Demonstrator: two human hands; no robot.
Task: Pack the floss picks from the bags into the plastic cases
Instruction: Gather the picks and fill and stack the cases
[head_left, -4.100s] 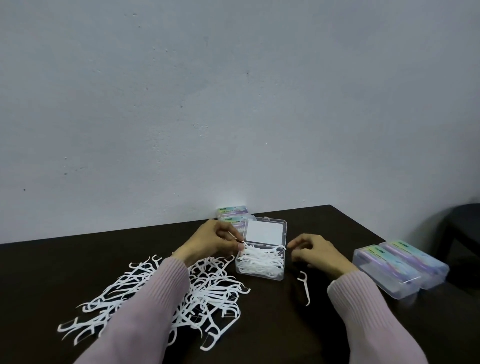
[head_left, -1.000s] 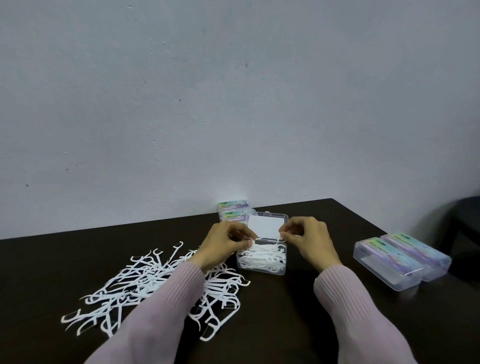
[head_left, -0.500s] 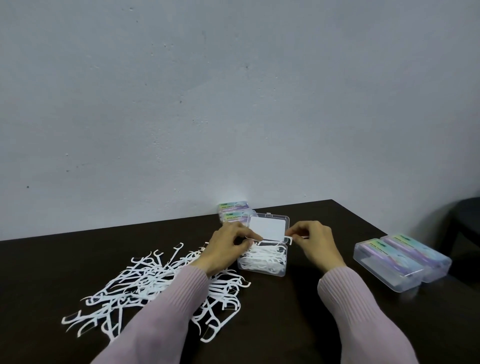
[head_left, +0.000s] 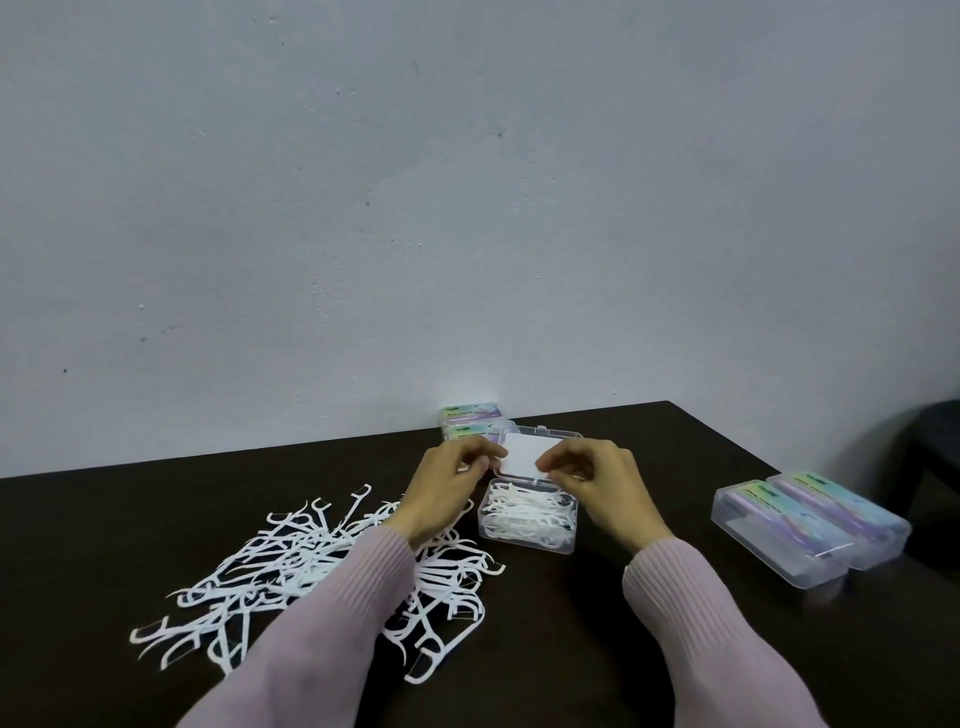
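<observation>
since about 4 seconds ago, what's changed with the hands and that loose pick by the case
Both hands went from the case's tray to its raised lid: the left hand and right hand now pinch its side edges. The lone pick once lying right of the open case is gone from the table. Loose pile and closed cases unchanged.

Dark table (head_left: 649, 649), grey wall (head_left: 467, 208), dark chair (head_left: 935, 457)

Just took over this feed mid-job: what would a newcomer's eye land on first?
The sprawling pile of loose white plastic floss picks on the dark table, left of centre. Next, both hands, left and right, at the raised lid of the small clear plastic case half full of picks. Two closed clear cases with pastel labels sit at right.
</observation>
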